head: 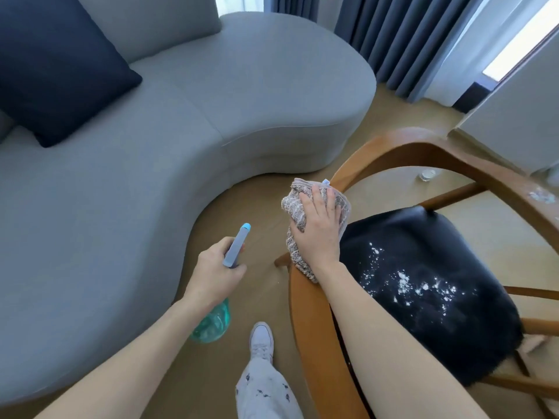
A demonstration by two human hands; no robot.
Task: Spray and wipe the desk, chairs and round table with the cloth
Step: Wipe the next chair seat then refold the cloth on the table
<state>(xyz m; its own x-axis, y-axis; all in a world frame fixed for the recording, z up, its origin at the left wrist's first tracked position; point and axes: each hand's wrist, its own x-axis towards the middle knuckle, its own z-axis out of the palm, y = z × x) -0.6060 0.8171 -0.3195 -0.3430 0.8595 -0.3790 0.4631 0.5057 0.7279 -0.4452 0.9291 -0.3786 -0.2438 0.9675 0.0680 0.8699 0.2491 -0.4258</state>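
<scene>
Both forearms reach in from the bottom edge; the right hand [317, 228] lies with fingers spread flat over the cloth [298, 207], pressing it onto the curved wooden arm of the chair [305, 313] near its front left corner. Out to the left, over the floor, the left hand [216, 272] has its fingers curled round the spray bottle [234, 251], nozzle pointing away. White specks are scattered across the middle of the black seat [423, 267], and a paler smear sits on the far right of the frame. Wiping well probably means keeping the palm flat and following the arm's curve, then folding the cloth to a clean face before gathering the seat's specks inward
</scene>
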